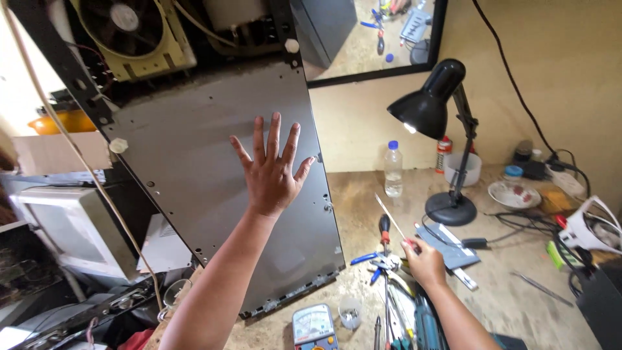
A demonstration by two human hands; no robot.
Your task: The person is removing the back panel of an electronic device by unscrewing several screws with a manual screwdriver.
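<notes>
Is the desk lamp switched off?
No, the black desk lamp is lit; its bulb glows under the shade.

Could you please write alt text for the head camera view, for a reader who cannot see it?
A person's left hand presses flat, fingers spread, against a tilted grey metal panel of an opened appliance standing on a workbench. The right hand grips a thin metal rod above scattered hand tools, near a lit black desk lamp and water bottle.

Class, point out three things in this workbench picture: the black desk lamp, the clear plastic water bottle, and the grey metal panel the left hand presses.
Black desk lamp [427,104], head view, on its shade.
Clear plastic water bottle [393,174], head view, on its body.
Grey metal panel [194,162], head view, on its bare face left of the left hand [272,172].
</notes>
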